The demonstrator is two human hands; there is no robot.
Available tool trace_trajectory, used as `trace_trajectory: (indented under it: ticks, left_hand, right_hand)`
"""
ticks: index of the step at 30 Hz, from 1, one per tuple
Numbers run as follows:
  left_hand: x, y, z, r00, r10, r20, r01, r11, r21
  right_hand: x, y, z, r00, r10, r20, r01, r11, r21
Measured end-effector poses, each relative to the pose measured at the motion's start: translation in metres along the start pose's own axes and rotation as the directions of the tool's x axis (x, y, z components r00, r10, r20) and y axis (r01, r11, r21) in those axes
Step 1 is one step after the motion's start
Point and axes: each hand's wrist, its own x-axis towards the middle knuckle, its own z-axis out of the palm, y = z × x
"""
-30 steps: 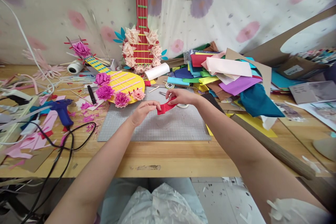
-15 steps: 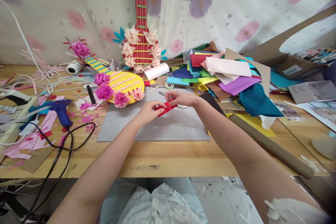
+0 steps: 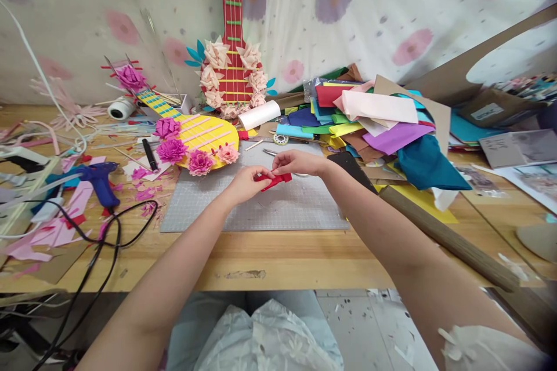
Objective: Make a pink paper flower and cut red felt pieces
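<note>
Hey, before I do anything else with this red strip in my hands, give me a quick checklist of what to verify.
1. Both hands grip the red strip: ok, left hand and right hand pinch it.
2. Strip above the grey mat: ok.
3. Strip's folds even: cannot tell, fingers hide them.
4. The blue glue gun nearby: ok, left of the mat.
5. Glue gun hot: cannot tell.
6. The black cable away from the hands: ok.

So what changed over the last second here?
The left hand and right hand drew closer together, and the red paper strip between them is bunched shorter. Both hands kept their grip on it; the grey cutting mat and blue glue gun lie as before.
</note>
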Motion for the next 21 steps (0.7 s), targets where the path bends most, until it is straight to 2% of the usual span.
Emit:
trace_trajectory:
  ticks: [5,8,10,12,14,15,16,18,20,21]
  left_hand:
    - [-0.003,-0.001,-0.002,0.999,0.044,-0.020,-0.044,0.999,0.007]
    - [-0.005,-0.002,0.000,0.995,0.055,-0.084,-0.049,0.996,0.072]
    - [-0.004,-0.003,0.002,0.978,0.060,-0.200,-0.042,0.995,0.095]
    - [-0.002,-0.004,0.005,0.928,0.077,-0.363,-0.063,0.997,0.051]
    - [0.001,-0.004,0.008,0.867,0.010,-0.498,-0.072,0.992,-0.106]
    - [0.002,-0.004,0.009,0.857,-0.082,-0.508,-0.049,0.970,-0.239]
    - [0.003,-0.003,0.010,0.867,-0.193,-0.459,-0.006,0.918,-0.396]
    - [0.004,-0.001,0.011,0.908,-0.364,-0.209,0.130,0.718,-0.684]
    - [0.003,0.001,0.012,0.931,-0.364,0.031,0.237,0.537,-0.810]
    - [0.003,0.001,0.013,0.935,-0.346,0.077,0.253,0.500,-0.828]
  right_hand:
    - [0.003,0.006,0.001,0.999,-0.018,-0.046,0.018,1.000,0.011]
    - [0.004,0.006,0.002,0.997,-0.022,-0.080,0.024,0.999,0.022]
    - [0.004,0.005,0.004,0.994,-0.022,-0.109,0.026,0.999,0.031]
    - [0.004,0.004,0.005,0.989,-0.036,-0.144,0.041,0.999,0.030]
    - [0.004,0.003,0.006,0.981,-0.071,-0.182,0.076,0.997,0.019]
    - [0.003,0.002,0.006,0.976,-0.093,-0.197,0.099,0.995,0.016]
    - [0.002,0.001,0.007,0.972,-0.115,-0.206,0.122,0.992,0.019]
    - [0.001,-0.001,0.009,0.967,-0.151,-0.207,0.162,0.986,0.038]
    - [-0.001,-0.003,0.011,0.966,-0.169,-0.194,0.183,0.982,0.056]
    - [-0.001,-0.003,0.012,0.966,-0.171,-0.193,0.185,0.981,0.057]
